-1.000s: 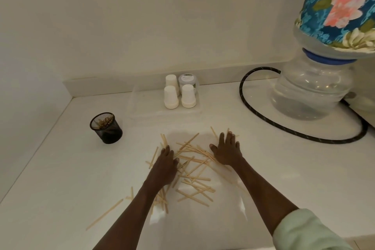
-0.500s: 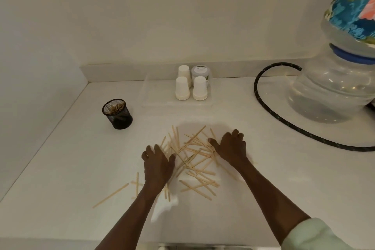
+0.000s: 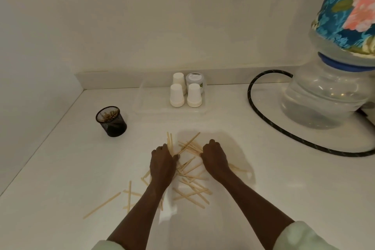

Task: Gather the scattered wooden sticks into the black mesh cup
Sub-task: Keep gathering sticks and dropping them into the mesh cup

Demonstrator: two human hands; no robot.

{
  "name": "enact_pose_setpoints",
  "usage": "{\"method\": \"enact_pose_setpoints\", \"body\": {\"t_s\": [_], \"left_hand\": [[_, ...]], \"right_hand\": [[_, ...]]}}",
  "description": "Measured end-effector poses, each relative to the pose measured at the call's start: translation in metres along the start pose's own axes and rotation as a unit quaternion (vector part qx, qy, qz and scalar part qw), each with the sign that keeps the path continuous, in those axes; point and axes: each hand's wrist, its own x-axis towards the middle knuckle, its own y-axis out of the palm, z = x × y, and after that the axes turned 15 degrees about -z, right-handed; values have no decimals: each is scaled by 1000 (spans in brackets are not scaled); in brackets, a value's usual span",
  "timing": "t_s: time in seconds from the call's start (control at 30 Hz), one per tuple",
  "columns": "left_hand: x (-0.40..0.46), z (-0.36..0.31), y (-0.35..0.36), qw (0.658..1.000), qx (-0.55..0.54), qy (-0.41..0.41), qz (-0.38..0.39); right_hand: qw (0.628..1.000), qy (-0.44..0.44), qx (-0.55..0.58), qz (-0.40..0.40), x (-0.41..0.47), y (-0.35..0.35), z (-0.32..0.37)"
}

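Pale wooden sticks (image 3: 190, 186) lie scattered on the white counter, most in a heap at the centre, a few strays (image 3: 102, 206) to the left. My left hand (image 3: 162, 163) and my right hand (image 3: 214, 157) both sit on the heap with fingers curled down over sticks, the thumbs facing each other. Sticks poke out beyond the fingertips of both hands. The black mesh cup (image 3: 111, 121) stands upright at the back left, well apart from both hands, with several sticks in it.
A clear tray (image 3: 154, 105) with three upturned white cups (image 3: 177, 95) and a small jar sits at the back. A black hose (image 3: 261, 115) loops past a large water bottle (image 3: 324, 95) at the right. Walls close the left and back.
Both hands were flat on the sticks a second ago; their fingers have curled in and the hands have drawn closer together, bunching the sticks. The camera has shifted a little.
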Motion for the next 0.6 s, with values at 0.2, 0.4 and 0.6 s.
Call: {"method": "enact_pose_setpoints", "body": {"t_s": [0.2, 0.4, 0.6], "left_hand": [[2, 4, 3, 997, 28, 58, -35], [18, 0, 5, 999, 38, 19, 9], [36, 1, 7, 996, 41, 21, 70]], "right_hand": [[999, -13, -31, 9, 1, -6, 0], [999, -8, -40, 23, 6, -7, 1], [999, -14, -16, 50, 19, -9, -5]]}}
